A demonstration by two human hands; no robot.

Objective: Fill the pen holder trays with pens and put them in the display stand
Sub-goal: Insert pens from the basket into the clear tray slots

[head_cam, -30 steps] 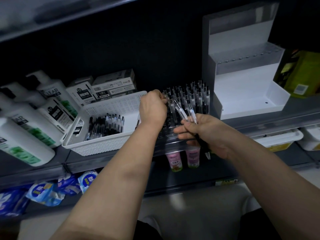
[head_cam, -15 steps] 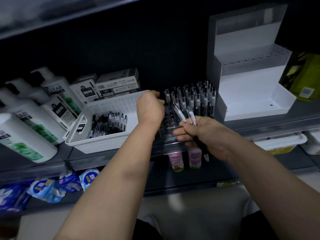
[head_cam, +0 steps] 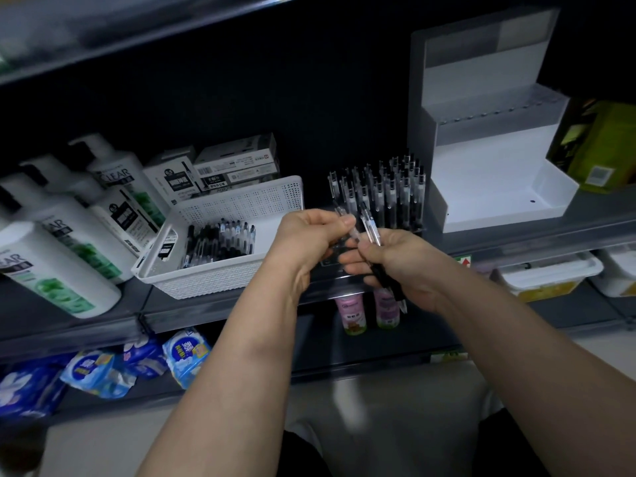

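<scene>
A clear pen holder tray (head_cam: 378, 197) stands on the shelf, with several black-and-clear pens upright in it. In front of it my right hand (head_cam: 402, 266) grips a small bundle of pens (head_cam: 373, 235) that slants up to the left. My left hand (head_cam: 309, 235) pinches the upper end of one of those pens (head_cam: 352, 230). Left of the hands sits a white perforated basket (head_cam: 213, 273) with several loose pens (head_cam: 220, 242) lying in it. The white tiered display stand (head_cam: 495, 173) stands to the right of the tray, its steps bare.
White shampoo bottles (head_cam: 69, 235) and pen boxes (head_cam: 220, 166) crowd the shelf's left side. A green box (head_cam: 599, 146) sits right of the stand. Below are pink bottles (head_cam: 354, 315), blue packets (head_cam: 137, 366) and white bins (head_cam: 547, 273).
My left hand has drawn back from the tray to the bundle in my right hand and now pinches one pen there. The right hand has barely moved.
</scene>
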